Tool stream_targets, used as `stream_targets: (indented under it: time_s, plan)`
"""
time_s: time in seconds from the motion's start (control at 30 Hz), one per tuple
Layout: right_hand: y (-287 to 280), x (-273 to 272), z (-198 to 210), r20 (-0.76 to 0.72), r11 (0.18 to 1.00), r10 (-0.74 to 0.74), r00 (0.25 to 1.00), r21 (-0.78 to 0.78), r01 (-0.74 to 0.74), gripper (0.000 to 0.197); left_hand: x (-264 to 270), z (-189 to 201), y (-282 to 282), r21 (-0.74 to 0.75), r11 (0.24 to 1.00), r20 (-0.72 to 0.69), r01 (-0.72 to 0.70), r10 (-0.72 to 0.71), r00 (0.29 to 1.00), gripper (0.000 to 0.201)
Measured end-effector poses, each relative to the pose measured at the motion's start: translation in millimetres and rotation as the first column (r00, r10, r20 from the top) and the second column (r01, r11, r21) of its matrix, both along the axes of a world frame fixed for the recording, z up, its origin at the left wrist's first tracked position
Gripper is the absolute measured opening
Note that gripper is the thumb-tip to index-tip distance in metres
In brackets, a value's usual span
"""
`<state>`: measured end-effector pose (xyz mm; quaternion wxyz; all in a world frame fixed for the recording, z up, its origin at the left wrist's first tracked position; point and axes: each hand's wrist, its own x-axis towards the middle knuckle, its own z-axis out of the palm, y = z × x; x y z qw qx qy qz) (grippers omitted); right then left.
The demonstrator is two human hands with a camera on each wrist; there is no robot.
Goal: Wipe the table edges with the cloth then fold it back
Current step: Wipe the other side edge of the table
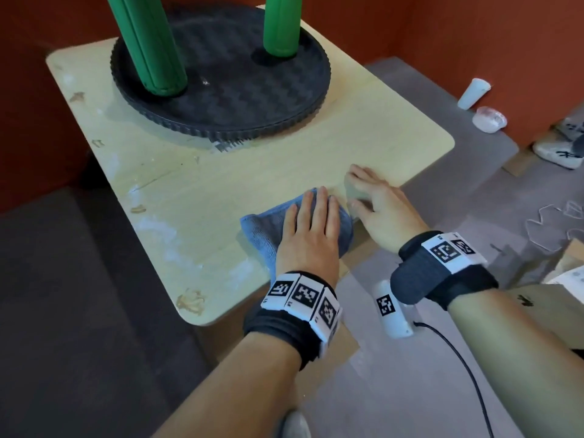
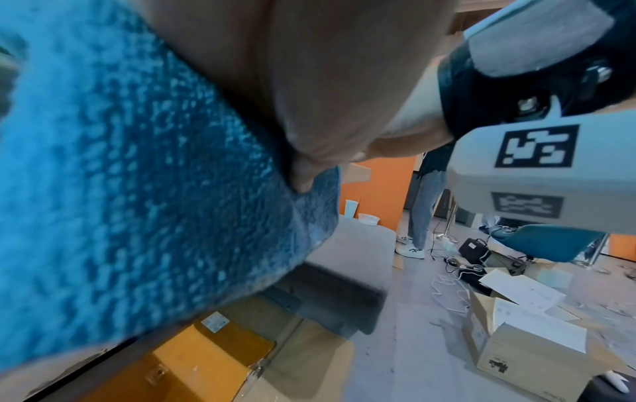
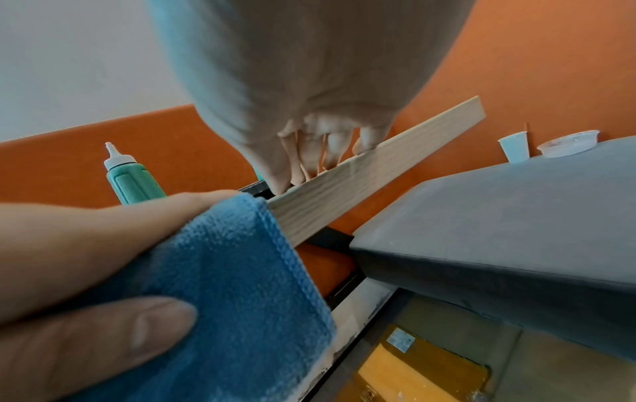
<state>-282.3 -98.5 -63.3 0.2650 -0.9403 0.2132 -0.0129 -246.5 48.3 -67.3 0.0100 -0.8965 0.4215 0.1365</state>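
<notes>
A blue cloth lies on the near right edge of the light wooden table. My left hand presses flat on the cloth with straight fingers. In the right wrist view the cloth hangs over the table's side face, and the left thumb lies against the hanging part. My right hand rests just right of the cloth, its spread fingers on the table top at the rim, holding nothing. The left wrist view is mostly filled by the cloth and the palm.
A black round tray with two green bottles stands at the back of the table. Dried stains mark the left edge. A grey bench with a white cup stands right. Cardboard boxes, cables and a standing person occupy the floor.
</notes>
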Motion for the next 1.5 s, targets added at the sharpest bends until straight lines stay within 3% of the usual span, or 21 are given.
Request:
stream_targets:
  time_s: [0.33,0.87,1.1,1.2,1.27,1.4,1.5]
  plan:
    - [-2,-3,-3,-0.078,0.999,0.054,0.995,0.010,-0.054,0.056,-6,-8,18,-0.070,0.997,0.056,0.014,-0.010,0.998,0.064]
    - [2,-2,-1,-0.068,0.999,0.014,0.998,0.039,-0.011,0.054,1,-9,26,-0.131,0.990,0.073,0.042,-0.033,0.997,0.063]
    - [0,-5,0,-0.062,0.997,0.028,0.998,0.072,-0.023,0.049,-3,-17,81,-0.178,0.980,0.134,0.091,-0.068,0.989,0.071]
    - [1,-5,-3,-0.067,0.996,0.043,0.997,0.083,-0.037,0.048,-1,-11,71,-0.139,0.988,0.114,0.066,-0.050,0.992,0.059]
    - [1,-4,-3,-0.064,0.996,0.037,0.997,0.088,-0.032,0.048,1,-6,49,-0.057,0.997,0.075,0.046,-0.042,0.996,0.062]
    - [-1,-2,-4,-0.074,0.996,0.033,0.997,0.084,-0.027,0.048,5,-10,5,-0.088,0.995,0.083,0.055,-0.047,0.995,0.062]
    - [-2,-2,-5,-0.064,0.997,0.029,0.998,0.079,-0.024,0.048,7,-12,12,-0.094,0.990,0.092,0.106,-0.098,0.991,0.060]
